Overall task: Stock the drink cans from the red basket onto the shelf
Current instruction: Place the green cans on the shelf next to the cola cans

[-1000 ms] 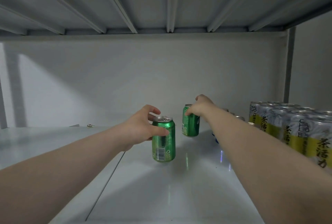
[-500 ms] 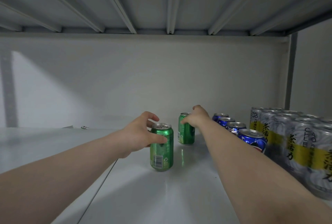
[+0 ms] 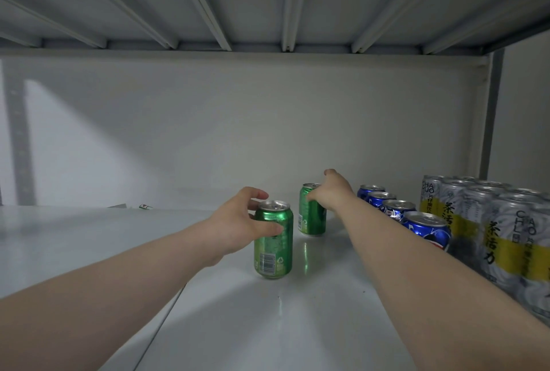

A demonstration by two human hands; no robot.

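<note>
As left hand (image 3: pixel 238 221) grips near can (image 3: pixel 272 248), right (image 3: pixel 333 192) seemingly far can (image 3: pixel 311 218), shelf (image 3: pixel 89 236) open leftward

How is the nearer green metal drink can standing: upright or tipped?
Upright. The nearer green metal drink can stands base-down on the white shelf, silver top facing up, while the left hand grips its upper side.

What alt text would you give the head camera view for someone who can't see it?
The left hand grips the nearer green can and the right hand grips the farther green can, both upright on a white shelf. Right of them stand a row of blue cans and a block of silver-and-yellow cans.
</note>
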